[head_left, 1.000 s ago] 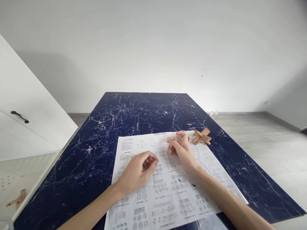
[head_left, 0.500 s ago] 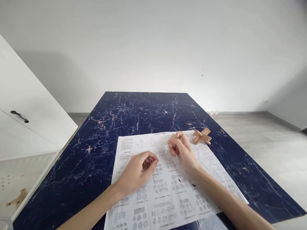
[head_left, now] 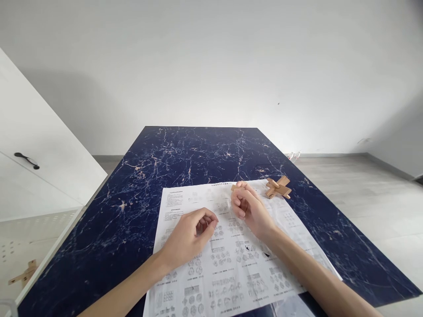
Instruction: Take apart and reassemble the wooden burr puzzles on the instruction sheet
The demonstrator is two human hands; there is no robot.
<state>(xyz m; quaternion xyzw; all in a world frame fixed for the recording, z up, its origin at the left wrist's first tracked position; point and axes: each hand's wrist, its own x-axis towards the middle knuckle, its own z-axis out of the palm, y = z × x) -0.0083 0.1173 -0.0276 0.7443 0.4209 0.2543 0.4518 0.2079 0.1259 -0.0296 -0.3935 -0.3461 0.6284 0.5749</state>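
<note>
My left hand (head_left: 193,235) rests on a printed instruction sheet (head_left: 185,202), its fingers curled loosely inward with nothing showing in them. Farther up the sheet, my right hand (head_left: 249,204) is closed around a small wooden piece (head_left: 233,187); only a pale corner of it sticks out past the fingers, the rest being hidden. Just to the right of that hand, apart from it, an interlocking wooden cross-shaped puzzle (head_left: 278,188) lies at the sheet's upper right corner. Small diagrams of puzzle pieces cover the paper.
The sheet lies on a dark blue marble-patterned table (head_left: 198,154). A white cabinet (head_left: 42,132) with a black handle stands at the left. Below it, another wooden piece (head_left: 24,275) shows at the lower left. A clear plastic item (head_left: 292,307) lies at the near edge.
The fingers of my right hand have shifted slightly, and the wooden piece in them now pokes out farther to the left. My left hand has not moved.
</note>
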